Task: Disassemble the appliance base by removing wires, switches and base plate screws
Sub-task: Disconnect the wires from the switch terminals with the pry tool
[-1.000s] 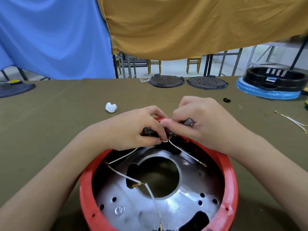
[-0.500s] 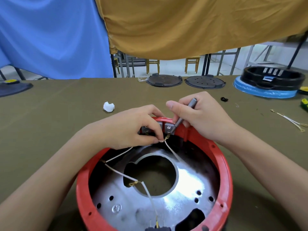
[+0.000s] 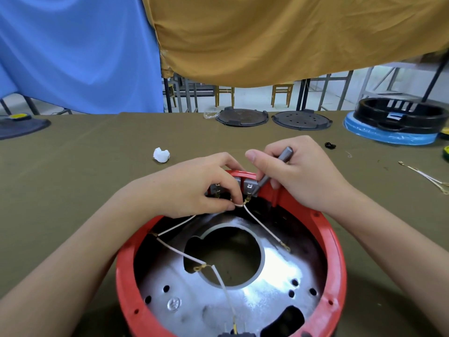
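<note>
A red round appliance base [image 3: 339, 259] lies open side up in front of me, with a silver metal plate [image 3: 272, 285] inside. White wires [image 3: 177, 250] with brass terminals run across the plate. At the far rim sit grey switch blocks [image 3: 250, 186]. My left hand [image 3: 194, 188] pinches the end of a white wire [image 3: 261, 223] just below the switch. My right hand [image 3: 301, 171] grips a grey tool [image 3: 281, 159] whose tip touches the switch block.
A white crumpled scrap [image 3: 161, 154] lies on the olive table cloth [image 3: 85, 166]. Two dark round plates [image 3: 243, 117] sit at the far edge. A black ring on a blue base [image 3: 398, 122] stands far right. Loose wires [image 3: 430, 177] lie at the right.
My right hand has lifted and turned, so the grey tool now stands slanted with its tip at the switch block. My left hand stays pinching the wire.
</note>
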A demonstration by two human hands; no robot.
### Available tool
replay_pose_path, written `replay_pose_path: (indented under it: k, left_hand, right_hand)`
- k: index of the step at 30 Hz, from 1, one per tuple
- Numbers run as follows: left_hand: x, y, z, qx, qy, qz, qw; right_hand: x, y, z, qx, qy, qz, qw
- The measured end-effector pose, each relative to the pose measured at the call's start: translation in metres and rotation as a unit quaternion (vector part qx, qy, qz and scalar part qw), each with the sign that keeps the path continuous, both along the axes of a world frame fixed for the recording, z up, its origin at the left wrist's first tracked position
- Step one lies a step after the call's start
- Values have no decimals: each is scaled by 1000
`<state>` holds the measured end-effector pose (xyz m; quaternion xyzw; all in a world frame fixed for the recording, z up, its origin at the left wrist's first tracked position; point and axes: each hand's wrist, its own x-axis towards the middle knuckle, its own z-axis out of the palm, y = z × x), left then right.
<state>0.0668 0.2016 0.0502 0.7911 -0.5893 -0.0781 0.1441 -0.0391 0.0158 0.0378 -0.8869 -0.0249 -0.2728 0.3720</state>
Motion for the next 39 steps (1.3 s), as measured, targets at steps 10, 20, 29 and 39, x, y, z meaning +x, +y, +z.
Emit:
replay_pose_path:
  k: [10, 20, 29, 39]
  left_hand:
    - [-1, 0, 0, -5, 13, -3, 1000]
    - [-1, 0, 1, -2, 14, 1, 1000]
    - [0, 1, 1, -5, 17, -5, 1000]
    - [2, 1, -1, -11, 17, -10, 1000]
  right_hand:
    - [1, -2, 0, 75, 22, 14, 997]
    - [-2, 0, 0, -12, -5, 16, 1000]
    - [2, -3, -1, 43, 12, 19, 999]
    - [1, 0, -1, 104, 21, 12, 994]
